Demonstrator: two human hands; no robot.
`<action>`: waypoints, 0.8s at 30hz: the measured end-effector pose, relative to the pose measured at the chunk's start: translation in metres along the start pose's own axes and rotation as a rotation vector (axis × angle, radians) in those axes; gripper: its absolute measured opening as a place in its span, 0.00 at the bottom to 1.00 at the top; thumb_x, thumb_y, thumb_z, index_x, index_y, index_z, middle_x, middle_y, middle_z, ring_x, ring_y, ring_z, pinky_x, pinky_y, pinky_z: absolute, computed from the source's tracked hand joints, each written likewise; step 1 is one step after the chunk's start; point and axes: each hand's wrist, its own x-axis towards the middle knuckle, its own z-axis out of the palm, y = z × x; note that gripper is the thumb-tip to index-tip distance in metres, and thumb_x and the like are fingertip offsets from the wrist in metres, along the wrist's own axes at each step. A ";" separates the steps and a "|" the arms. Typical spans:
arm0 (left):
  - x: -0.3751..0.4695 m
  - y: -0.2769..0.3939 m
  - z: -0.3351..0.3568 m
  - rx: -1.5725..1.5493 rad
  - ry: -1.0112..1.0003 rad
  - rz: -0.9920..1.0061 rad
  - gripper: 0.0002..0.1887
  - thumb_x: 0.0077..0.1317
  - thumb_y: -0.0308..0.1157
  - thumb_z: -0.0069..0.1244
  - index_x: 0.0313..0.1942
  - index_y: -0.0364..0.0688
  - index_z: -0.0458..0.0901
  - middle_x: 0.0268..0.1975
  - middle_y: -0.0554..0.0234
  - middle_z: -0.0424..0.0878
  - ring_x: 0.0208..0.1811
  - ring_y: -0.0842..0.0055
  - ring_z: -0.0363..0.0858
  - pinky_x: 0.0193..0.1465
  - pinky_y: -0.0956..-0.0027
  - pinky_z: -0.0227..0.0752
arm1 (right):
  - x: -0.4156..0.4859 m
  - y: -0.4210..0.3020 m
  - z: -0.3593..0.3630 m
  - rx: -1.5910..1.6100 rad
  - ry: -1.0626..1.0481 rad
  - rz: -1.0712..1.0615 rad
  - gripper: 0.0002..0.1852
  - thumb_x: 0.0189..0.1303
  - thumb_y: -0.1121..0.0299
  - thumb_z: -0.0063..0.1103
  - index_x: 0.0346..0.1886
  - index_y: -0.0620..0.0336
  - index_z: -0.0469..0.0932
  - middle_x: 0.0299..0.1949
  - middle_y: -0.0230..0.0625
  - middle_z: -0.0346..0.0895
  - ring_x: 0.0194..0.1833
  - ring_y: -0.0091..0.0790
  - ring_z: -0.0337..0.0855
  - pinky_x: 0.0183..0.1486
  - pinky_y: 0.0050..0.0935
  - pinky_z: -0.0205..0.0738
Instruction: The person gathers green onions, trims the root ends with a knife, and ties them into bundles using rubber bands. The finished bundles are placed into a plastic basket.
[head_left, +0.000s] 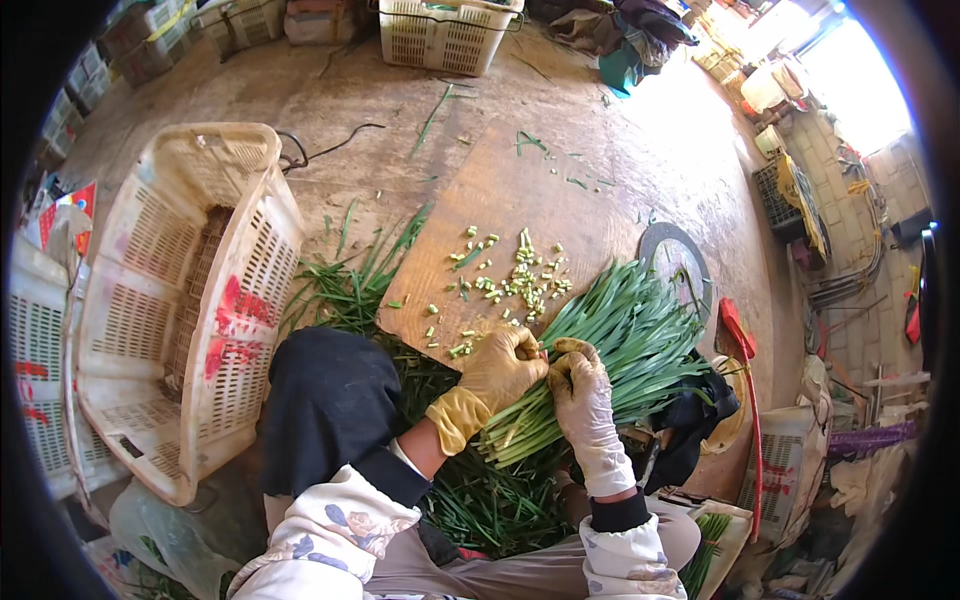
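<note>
A large bundle of long green leafy stalks (622, 322), like garlic chives, lies across the right front of a wooden board (465, 217), its pale stem ends towards my lap. My left hand (499, 367), in a yellowish glove, is bent at the top of the bundle with thumb and fingertips together. Close beside it, my right hand (581, 390), in a whitish stained glove, has its fingertips pinched over the stalks. Whether a thin tie or a stalk is between the fingers cannot be told. Short cut stem pieces (532, 277) lie scattered on the board.
An empty-looking plastic crate (262, 292) stands tilted at the left. Loose green leaves (352, 292) lie beside the board and in a heap (495, 495) below my hands. A round grey disc (675, 259) and a red-handled tool (739, 330) are at the right. Another crate (442, 37) stands at the far side.
</note>
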 end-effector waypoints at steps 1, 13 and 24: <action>-0.002 0.001 -0.001 0.175 0.073 0.136 0.08 0.52 0.28 0.63 0.34 0.41 0.85 0.37 0.56 0.86 0.41 0.63 0.82 0.46 0.60 0.74 | 0.002 0.002 0.002 0.040 0.010 0.018 0.08 0.50 0.84 0.63 0.35 0.67 0.79 0.50 0.48 0.81 0.48 0.52 0.82 0.53 0.40 0.77; 0.004 -0.026 0.001 -0.315 -0.016 0.050 0.07 0.58 0.21 0.64 0.37 0.36 0.84 0.34 0.64 0.87 0.36 0.78 0.85 0.43 0.70 0.79 | 0.017 -0.003 0.016 -0.025 0.088 -0.074 0.08 0.47 0.81 0.67 0.29 0.60 0.76 0.45 0.40 0.84 0.46 0.50 0.82 0.52 0.43 0.75; 0.010 -0.041 0.005 -0.497 0.043 -0.200 0.14 0.56 0.23 0.69 0.37 0.37 0.79 0.36 0.67 0.85 0.37 0.83 0.82 0.43 0.75 0.78 | 0.024 -0.003 0.010 0.044 -0.044 -0.088 0.09 0.46 0.81 0.68 0.28 0.59 0.77 0.46 0.37 0.85 0.48 0.47 0.82 0.55 0.42 0.73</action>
